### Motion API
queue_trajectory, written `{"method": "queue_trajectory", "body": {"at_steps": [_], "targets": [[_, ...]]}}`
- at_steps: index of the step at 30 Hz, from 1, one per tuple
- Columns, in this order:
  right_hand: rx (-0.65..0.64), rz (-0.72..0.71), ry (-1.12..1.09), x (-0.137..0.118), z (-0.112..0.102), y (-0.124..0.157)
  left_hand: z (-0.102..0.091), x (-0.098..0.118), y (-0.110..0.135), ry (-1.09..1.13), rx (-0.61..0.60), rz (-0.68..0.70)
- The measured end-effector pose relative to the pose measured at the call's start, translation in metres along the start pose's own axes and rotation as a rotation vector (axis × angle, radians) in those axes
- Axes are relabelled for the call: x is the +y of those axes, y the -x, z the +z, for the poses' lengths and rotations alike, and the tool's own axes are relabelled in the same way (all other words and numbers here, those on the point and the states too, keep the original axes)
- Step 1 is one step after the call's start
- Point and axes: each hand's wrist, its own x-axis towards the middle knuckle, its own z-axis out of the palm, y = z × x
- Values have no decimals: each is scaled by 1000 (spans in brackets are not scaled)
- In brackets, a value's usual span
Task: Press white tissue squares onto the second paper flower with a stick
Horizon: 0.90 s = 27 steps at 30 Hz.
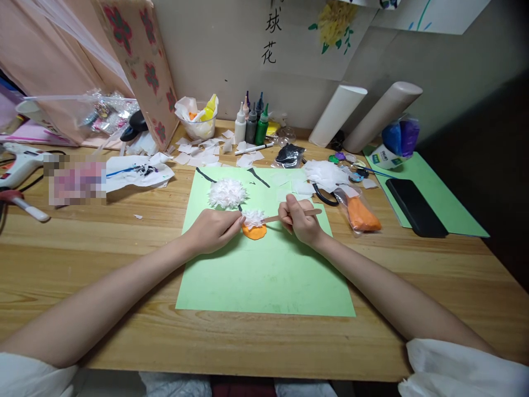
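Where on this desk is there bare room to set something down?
The near half of the green sheet, below the left hand and right hand, is bare. So is the table left of it, and right of it below the black case. The back edge is crowded: paper scraps, paint bottles, white rolls.

One head-worn camera looks forward and down, near above the left hand (212,229) and right hand (300,220); a pale grey wall (215,49) lies beyond them.
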Motion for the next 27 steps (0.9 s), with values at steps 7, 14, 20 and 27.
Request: {"method": "queue_trajectory", "body": {"at_steps": [7,14,20,27], "targets": [[25,22,-19,-6,8,3,0,0,-1,-1,-20,-9],[102,-113,-55,0,3,6,-2,1,-1,5,-5,-4],[50,-186,-1,1,1,6,-1,1,0,13,-4,-7],[-28,-378,124,1,4,2,-2,1,-1,14,-14,-17]]}}
